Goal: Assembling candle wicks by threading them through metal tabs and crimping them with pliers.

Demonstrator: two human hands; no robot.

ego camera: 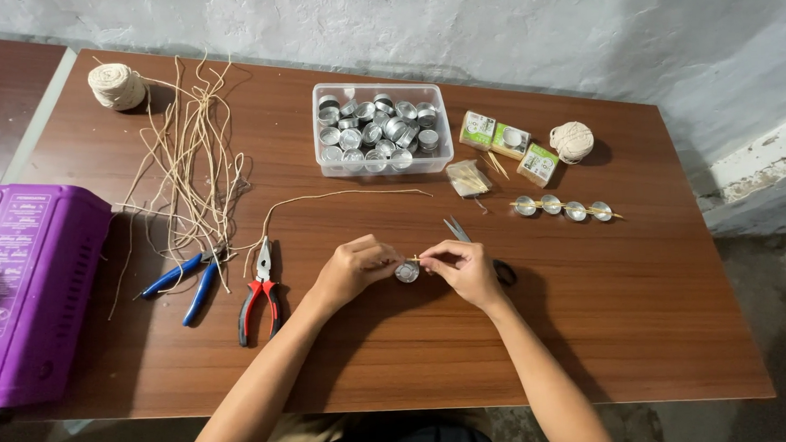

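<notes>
One head-worn camera looks steeply down from above the surface (596, 327), close over it, facing the far wall (490, 27).

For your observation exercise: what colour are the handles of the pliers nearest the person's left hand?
Red and black handles on the pliers, seen best in the head view.

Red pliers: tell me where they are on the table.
In the head view, the red pliers lie left of the left hand, just right of the blue pliers, below the loose cords.

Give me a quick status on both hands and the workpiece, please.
Left hand and right hand both pinching a thin stick over a small metal cup. Scissors just behind, not obstructing.
</notes>
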